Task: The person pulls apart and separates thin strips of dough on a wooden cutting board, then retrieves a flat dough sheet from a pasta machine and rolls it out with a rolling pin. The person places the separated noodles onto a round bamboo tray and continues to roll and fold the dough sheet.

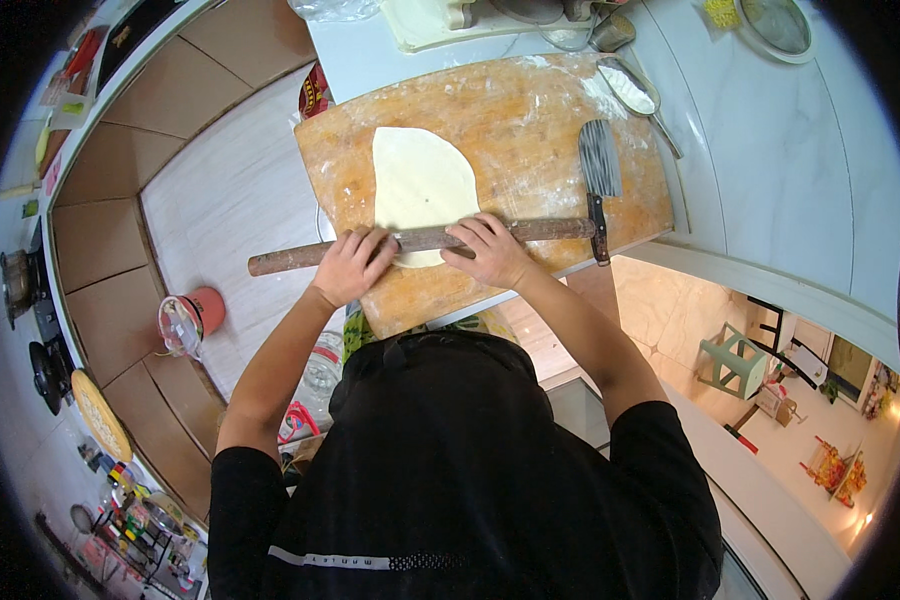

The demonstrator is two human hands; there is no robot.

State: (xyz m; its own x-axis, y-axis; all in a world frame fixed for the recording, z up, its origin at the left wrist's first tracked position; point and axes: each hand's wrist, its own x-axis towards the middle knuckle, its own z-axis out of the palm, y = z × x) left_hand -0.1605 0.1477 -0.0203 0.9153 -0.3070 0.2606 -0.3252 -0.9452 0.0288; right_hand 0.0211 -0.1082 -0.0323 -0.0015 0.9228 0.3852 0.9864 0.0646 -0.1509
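A long wooden rolling pin (427, 238) lies across a flat sheet of pale dough (424, 176). The sheet spreads away from me beyond the pin, and a short curved edge of it shows on my side. My left hand (354, 262) rests over the pin at the dough's left side, fingers curled on the wood. On the right side of the sheet, my right hand (487, 251) presses on the pin with fingers bent over it. Beneath everything is a floured wooden board (525, 142). The pin's right end meets the handle of a cleaver (600, 161).
A metal scoop of flour (628, 88) sits at the board's far right corner, near a metal cup (613, 34). A round sieve (776, 26) lies on the white counter (765, 135). On the floor to the left stands a red bucket (206, 309) with a plastic bag.
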